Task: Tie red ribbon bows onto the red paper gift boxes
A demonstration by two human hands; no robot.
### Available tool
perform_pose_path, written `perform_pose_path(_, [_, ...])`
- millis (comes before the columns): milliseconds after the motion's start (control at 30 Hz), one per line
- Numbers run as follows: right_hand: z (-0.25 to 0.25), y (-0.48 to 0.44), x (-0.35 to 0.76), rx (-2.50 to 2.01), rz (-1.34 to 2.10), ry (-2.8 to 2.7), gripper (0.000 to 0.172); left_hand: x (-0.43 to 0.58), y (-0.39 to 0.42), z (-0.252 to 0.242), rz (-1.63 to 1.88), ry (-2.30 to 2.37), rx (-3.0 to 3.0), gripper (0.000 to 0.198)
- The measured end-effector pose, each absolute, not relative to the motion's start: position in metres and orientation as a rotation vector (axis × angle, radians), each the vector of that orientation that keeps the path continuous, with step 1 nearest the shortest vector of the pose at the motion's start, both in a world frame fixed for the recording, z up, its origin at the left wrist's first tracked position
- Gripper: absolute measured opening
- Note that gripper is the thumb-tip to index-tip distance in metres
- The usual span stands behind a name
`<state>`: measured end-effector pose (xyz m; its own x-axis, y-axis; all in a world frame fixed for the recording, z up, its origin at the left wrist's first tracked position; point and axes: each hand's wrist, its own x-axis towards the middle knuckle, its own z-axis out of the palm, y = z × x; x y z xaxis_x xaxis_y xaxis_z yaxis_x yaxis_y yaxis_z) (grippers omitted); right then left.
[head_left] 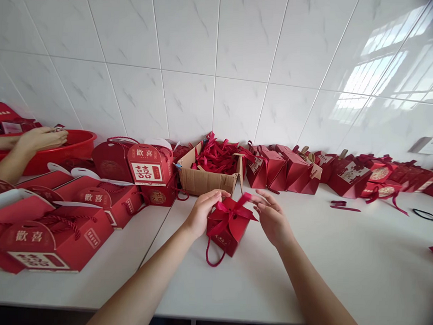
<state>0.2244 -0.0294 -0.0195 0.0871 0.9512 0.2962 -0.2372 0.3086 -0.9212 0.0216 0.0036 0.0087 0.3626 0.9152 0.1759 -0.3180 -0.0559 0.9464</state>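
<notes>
A small red gift box [228, 236] stands on the table in front of me. A red ribbon bow [232, 215] is tied on its top, and a twisted red cord handle [215, 262] hangs down its left side. My left hand [202, 213] holds the box at its left and back, with the fingertips partly hidden behind it. On the other side, my right hand [273, 219] has its fingers apart beside a ribbon end; whether they touch it I cannot tell.
Behind the box sits an open cardboard carton [209, 180] heaped with red ribbons [216, 155]. Larger red boxes [65, 233] crowd the left; several small red boxes [347, 179] line the wall at right. Another person's hands [43, 140] are over a red basin [84, 141]. A black loop [425, 215] lies far right.
</notes>
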Motion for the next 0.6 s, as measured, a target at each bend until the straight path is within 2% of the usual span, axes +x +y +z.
perform_pose_path(267, [-0.034, -0.025, 0.224, -0.928, 0.935, -1.485, 0.064, 0.021, 0.016, 0.001, 1.312, 0.688, 1.232, 0.027])
perform_pose_path(433, [-0.044, -0.031, 0.207, -0.903, 0.559, -1.689, 0.110, 0.022, 0.028, -0.011, 1.349, 0.713, 1.148, 0.027])
perform_pose_path(500, [-0.044, -0.034, 0.200, -0.905, 0.391, -1.763, 0.122, 0.023, 0.033, -0.016, 1.341, 0.698, 1.052, 0.031])
perform_pose_path(600, [-0.044, -0.038, 0.190, -0.939, 0.231, -1.783, 0.121, 0.023, 0.039, -0.022, 1.303, 0.698, 0.952, 0.036])
